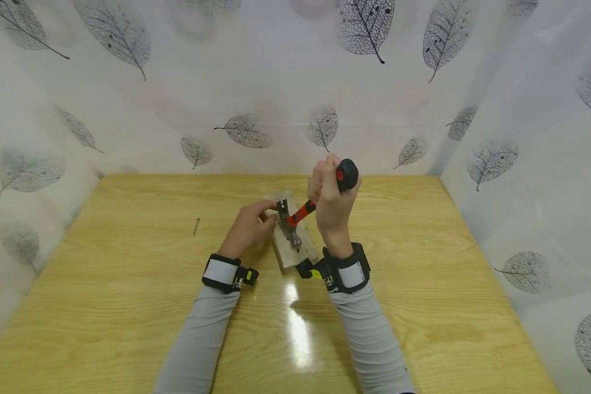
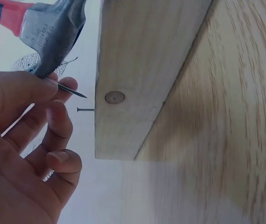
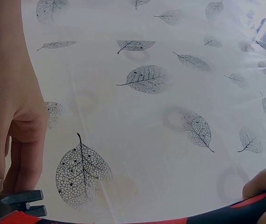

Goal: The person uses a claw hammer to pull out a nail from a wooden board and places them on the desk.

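Observation:
My right hand (image 1: 332, 202) grips the black-and-red handle of a claw hammer (image 1: 302, 212), whose metal head is over a pale wooden block (image 1: 282, 241). In the left wrist view, my left hand (image 2: 25, 126) pinches a nail (image 2: 73, 91) between thumb and finger, its point towards the block. One end of the hammer head (image 2: 53, 39) comes down right at those fingertips. A second nail (image 2: 86, 109) stands partly driven into the block's face, its head sticking out. In the right wrist view, the two-pronged end of the hammer head (image 3: 34, 196) shows below my left fingers.
A loose nail (image 1: 196, 226) lies on the wooden table (image 1: 143, 262), left of my left hand. Behind the table and along its sides hangs a pale curtain (image 1: 276, 71) with a leaf print. Both wrists wear black straps with cameras.

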Demonstrator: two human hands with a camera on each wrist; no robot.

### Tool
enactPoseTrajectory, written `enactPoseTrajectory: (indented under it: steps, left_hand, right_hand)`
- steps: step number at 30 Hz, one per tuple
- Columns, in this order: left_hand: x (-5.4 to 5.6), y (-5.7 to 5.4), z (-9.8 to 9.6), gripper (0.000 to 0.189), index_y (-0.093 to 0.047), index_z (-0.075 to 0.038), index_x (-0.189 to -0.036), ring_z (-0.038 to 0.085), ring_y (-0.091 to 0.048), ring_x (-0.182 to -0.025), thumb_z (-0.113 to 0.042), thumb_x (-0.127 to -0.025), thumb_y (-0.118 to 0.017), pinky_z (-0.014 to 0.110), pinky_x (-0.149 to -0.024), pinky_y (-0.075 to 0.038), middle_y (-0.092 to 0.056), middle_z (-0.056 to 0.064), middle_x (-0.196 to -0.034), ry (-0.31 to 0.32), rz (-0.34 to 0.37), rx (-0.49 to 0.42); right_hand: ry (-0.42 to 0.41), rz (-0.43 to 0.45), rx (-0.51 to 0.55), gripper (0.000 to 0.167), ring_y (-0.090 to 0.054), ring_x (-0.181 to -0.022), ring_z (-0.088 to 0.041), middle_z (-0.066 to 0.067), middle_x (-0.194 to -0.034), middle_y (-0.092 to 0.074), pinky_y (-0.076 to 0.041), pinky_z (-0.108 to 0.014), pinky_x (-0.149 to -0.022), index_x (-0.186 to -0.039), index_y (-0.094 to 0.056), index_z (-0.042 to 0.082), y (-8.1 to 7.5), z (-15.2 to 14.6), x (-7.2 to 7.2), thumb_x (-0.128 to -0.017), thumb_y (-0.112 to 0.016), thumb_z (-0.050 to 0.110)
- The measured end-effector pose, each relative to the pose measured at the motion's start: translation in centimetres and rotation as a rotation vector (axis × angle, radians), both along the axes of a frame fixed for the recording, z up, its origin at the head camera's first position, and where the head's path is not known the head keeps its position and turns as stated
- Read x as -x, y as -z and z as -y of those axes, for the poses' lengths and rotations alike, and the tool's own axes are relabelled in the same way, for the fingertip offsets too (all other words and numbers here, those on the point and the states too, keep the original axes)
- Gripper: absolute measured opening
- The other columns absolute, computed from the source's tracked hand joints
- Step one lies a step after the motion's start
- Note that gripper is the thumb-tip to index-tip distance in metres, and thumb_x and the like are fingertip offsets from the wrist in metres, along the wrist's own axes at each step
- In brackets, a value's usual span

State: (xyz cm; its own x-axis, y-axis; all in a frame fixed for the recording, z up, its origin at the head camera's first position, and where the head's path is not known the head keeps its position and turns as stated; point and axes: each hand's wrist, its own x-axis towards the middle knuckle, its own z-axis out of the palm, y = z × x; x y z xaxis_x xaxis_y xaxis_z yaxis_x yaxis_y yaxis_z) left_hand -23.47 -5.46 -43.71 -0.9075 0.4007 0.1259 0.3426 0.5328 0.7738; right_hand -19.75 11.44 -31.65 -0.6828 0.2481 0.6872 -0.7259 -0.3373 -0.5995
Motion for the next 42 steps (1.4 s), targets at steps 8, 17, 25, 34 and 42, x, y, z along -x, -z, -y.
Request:
enactPoseTrajectory:
  steps: [8, 17, 25, 34, 42]
  left_hand:
    - [0.0, 0.0, 0.5, 0.022, -0.073, -0.010, -0.120, 0.021, -0.065, -0.083, -0.011, -0.098, -0.066, 0.031, -0.060, -0.049, -0.073, 0.008, -0.116, -0.046, -0.081, -0.005]
    - [-0.1, 0.6, 0.7, 0.015, -0.077, -0.011, -0.109, 0.019, -0.063, -0.075, -0.013, -0.097, -0.069, 0.029, -0.058, -0.042, -0.077, 0.005, -0.101, -0.129, -0.224, 0.033]
    - [-0.1, 0.2, 1.1, 0.015, -0.078, -0.016, -0.110, 0.015, -0.065, -0.067, -0.019, -0.098, -0.069, 0.028, -0.047, -0.039, -0.078, 0.002, -0.098, -0.269, -0.336, -0.035]
    - [0.2, -0.3, 4.3, 0.019, -0.077, -0.016, -0.111, 0.020, -0.066, -0.073, -0.026, -0.099, -0.068, 0.030, -0.049, -0.042, -0.076, 0.004, -0.102, -0.385, -0.231, 0.012]
    - [0.4, -0.2, 9.7, 0.024, -0.076, -0.012, -0.112, 0.029, -0.071, -0.081, -0.028, -0.097, -0.068, 0.037, -0.056, -0.051, -0.076, 0.010, -0.104, -0.492, 0.003, 0.206]
  right_hand:
    - [-0.062, -0.010, -0.009, 0.044, -0.014, -0.034, -0.008, 0.004, -0.048, -0.022, -0.014, -0.024, -0.032, -0.061, -0.025, 0.010, -0.2, 0.0, 0.1, -0.101, -0.045, 0.010]
    - [-0.102, 0.001, -0.061, 0.045, -0.016, -0.034, -0.010, 0.004, -0.046, -0.024, -0.016, -0.025, -0.032, -0.060, -0.028, 0.010, 0.1, 0.3, -0.2, -0.102, -0.045, 0.012]
    - [-0.122, 0.004, -0.051, 0.044, -0.016, -0.034, -0.009, 0.004, -0.047, -0.023, -0.015, -0.025, -0.033, -0.061, -0.026, 0.010, 0.1, 0.7, 0.0, -0.100, -0.045, 0.011]
    - [-0.082, 0.032, -0.064, 0.043, -0.017, -0.035, -0.009, 0.005, -0.048, -0.025, -0.014, -0.025, -0.034, -0.061, -0.026, 0.006, 0.7, 0.7, 0.0, -0.099, -0.045, 0.010]
    - [-0.043, 0.020, -0.051, 0.041, -0.016, -0.035, -0.008, 0.005, -0.048, -0.024, -0.013, -0.024, -0.034, -0.060, -0.027, 0.009, 0.5, 0.2, -0.1, -0.098, -0.044, 0.007]
